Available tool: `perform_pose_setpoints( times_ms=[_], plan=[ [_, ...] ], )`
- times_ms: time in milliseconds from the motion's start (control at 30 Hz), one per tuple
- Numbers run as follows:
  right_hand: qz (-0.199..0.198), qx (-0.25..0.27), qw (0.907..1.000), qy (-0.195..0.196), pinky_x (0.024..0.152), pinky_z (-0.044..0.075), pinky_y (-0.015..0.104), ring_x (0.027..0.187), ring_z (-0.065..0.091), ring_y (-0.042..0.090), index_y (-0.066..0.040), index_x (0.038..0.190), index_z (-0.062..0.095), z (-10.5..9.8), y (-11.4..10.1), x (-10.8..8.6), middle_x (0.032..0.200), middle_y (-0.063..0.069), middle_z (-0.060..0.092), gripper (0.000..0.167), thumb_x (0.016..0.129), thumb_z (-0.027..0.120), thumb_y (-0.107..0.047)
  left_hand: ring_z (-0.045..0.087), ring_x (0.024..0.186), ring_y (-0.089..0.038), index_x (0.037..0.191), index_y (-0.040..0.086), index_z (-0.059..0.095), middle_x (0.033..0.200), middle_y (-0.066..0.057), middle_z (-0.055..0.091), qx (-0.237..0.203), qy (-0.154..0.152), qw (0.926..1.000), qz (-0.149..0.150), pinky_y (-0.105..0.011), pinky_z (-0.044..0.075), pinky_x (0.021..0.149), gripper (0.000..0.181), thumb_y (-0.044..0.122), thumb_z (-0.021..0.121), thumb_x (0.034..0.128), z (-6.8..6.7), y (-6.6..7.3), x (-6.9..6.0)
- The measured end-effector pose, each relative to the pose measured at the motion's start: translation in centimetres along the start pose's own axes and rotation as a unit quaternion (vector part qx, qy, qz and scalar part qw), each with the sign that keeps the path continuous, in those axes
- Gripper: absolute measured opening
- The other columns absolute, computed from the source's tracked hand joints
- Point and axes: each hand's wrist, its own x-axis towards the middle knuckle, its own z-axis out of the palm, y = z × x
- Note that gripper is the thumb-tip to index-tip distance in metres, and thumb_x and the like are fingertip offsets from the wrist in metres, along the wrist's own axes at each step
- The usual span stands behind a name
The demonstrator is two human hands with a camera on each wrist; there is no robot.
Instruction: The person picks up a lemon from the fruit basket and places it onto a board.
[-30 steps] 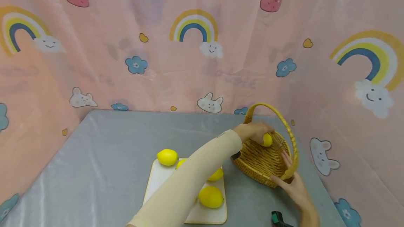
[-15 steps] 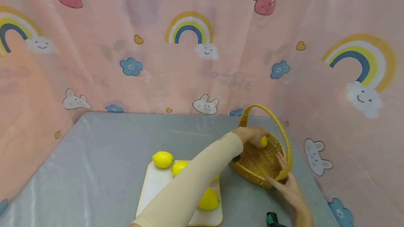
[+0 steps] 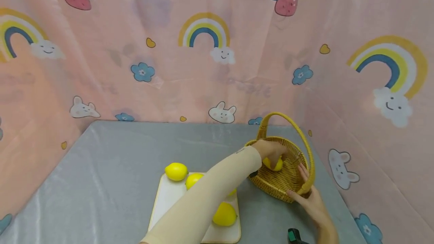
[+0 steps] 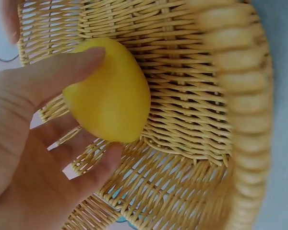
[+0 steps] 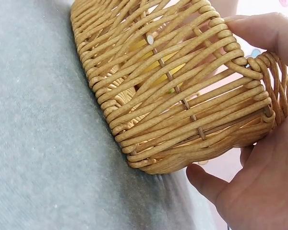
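My left hand (image 3: pixel 272 150), on an arm in a cream sleeve, reaches into a yellow wicker basket (image 3: pixel 285 178). It holds a lemon (image 4: pixel 113 98) low inside the basket, the thumb across its top and fingertips against its other side. In the head view the same lemon (image 3: pixel 275 164) shows partly under the hand. My right hand (image 3: pixel 313 204) grips the basket's near right rim by the handle's base. In the right wrist view that hand (image 5: pixel 271 177) lies at the rim, its fingers and thumb on either side of the wicker, while yellow shows through the weave.
A white tray (image 3: pixel 161 202) with a thin gold edge lies left of the basket. Several lemons (image 3: pixel 225 214) are on it, some partly hidden by my left sleeve (image 3: pixel 200 202). A black and green device (image 3: pixel 294 235) shows by my right wrist. A printed pink curtain (image 3: pixel 169 86) surrounds the grey table (image 3: pixel 118 168).
My left hand has brought the lemon lower and nearer, from the basket's far side down toward its left inside. The right hand keeps its grip on the rim.
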Motion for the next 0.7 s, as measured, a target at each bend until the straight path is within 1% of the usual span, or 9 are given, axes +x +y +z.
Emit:
perform_pose_setpoints(
  times_ms=[100,167,233,300,367,433,533,600,700],
  plan=[
    [0.001,0.003,1.0000,0.003,0.109,-0.003,0.073,0.149,-0.011,0.030,-0.017,0.161,0.014,0.0,0.0,0.1,0.167,0.006,-0.003,0.088,0.093,0.067,0.000,0.045,0.127,-0.002,0.139,0.037,0.051,0.142,0.020,0.045,0.014,-0.010,0.9998,0.005,-0.027,0.044,0.097,0.057,0.029,0.076,0.0886,0.2,0.0,-0.2],
    [-0.003,0.001,1.0000,0.004,0.109,-0.004,0.072,0.149,-0.011,0.027,-0.017,0.161,0.014,0.0,0.0,0.2,0.167,0.007,-0.003,0.088,0.093,0.067,0.000,0.046,0.124,-0.002,0.138,0.037,0.051,0.141,0.021,0.046,0.022,-0.022,0.9995,0.009,-0.026,0.044,0.095,0.058,0.031,0.077,0.0871,0.2,0.1,-0.4],
    [-0.015,-0.002,0.9999,0.005,0.108,-0.007,0.072,0.149,-0.010,0.024,-0.016,0.161,0.015,0.1,0.2,0.1,0.167,0.008,-0.002,0.088,0.092,0.066,0.001,0.048,0.121,-0.002,0.138,0.035,0.052,0.138,0.020,0.048,0.033,-0.028,0.9988,0.021,-0.025,0.044,0.094,0.058,0.033,0.078,0.0860,0.0,0.3,-0.8],
    [-0.023,0.000,0.9997,0.005,0.108,-0.007,0.072,0.149,-0.009,0.021,-0.016,0.161,0.015,0.2,0.4,0.1,0.167,0.006,-0.001,0.087,0.093,0.065,0.002,0.050,0.116,-0.001,0.137,0.031,0.053,0.133,0.018,0.051,0.046,-0.029,0.9978,0.038,-0.022,0.045,0.092,0.058,0.035,0.078,0.0851,-0.2,0.5,-1.4],
    [-0.026,-0.001,0.9996,0.005,0.108,-0.007,0.072,0.148,-0.008,0.016,-0.018,0.161,0.015,0.2,0.5,0.1,0.168,0.002,0.000,0.086,0.093,0.064,0.002,0.052,0.112,-0.002,0.136,0.028,0.053,0.128,0.016,0.053,0.053,-0.023,0.9967,0.056,-0.021,0.045,0.090,0.057,0.036,0.078,0.0855,-0.8,0.8,-2.3],
    [-0.028,0.000,0.9996,0.006,0.107,-0.007,0.073,0.148,-0.008,0.014,-0.017,0.161,0.014,0.1,0.6,0.1,0.168,-0.001,0.000,0.086,0.094,0.063,0.002,0.052,0.110,-0.003,0.137,0.025,0.052,0.125,0.014,0.054,0.066,-0.014,0.9947,0.078,-0.019,0.044,0.090,0.058,0.037,0.077,0.0859,-1.5,1.1,-3.5],
    [-0.026,-0.002,0.9996,0.005,0.106,-0.007,0.074,0.147,-0.009,0.013,-0.017,0.161,0.013,0.0,0.7,0.2,0.167,-0.004,-0.001,0.086,0.095,0.063,0.002,0.051,0.113,-0.002,0.139,0.026,0.048,0.126,0.014,0.053,0.088,-0.006,0.9913,0.098,-0.018,0.042,0.093,0.062,0.039,0.077,0.0862,-2.5,1.1,-5.7],
    [-0.025,0.000,0.9997,0.003,0.106,-0.006,0.075,0.147,-0.011,0.015,-0.019,0.162,0.012,0.1,0.8,0.2,0.167,-0.006,-0.002,0.086,0.095,0.063,0.001,0.050,0.117,-0.002,0.144,0.026,0.044,0.130,0.014,0.052,0.098,0.001,0.9888,0.113,-0.018,0.041,0.095,0.068,0.040,0.076,0.0863,-2.9,0.6,-7.4],
    [-0.029,0.004,0.9996,0.001,0.107,-0.008,0.073,0.148,-0.011,0.014,-0.022,0.162,0.012,0.2,1.1,0.2,0.167,-0.008,-0.002,0.087,0.095,0.062,0.002,0.051,0.117,-0.003,0.143,0.024,0.045,0.131,0.013,0.053,0.101,0.016,0.9858,0.133,-0.017,0.042,0.094,0.068,0.040,0.077,0.0861,-3.1,-0.6,-10.4]
  ],
)
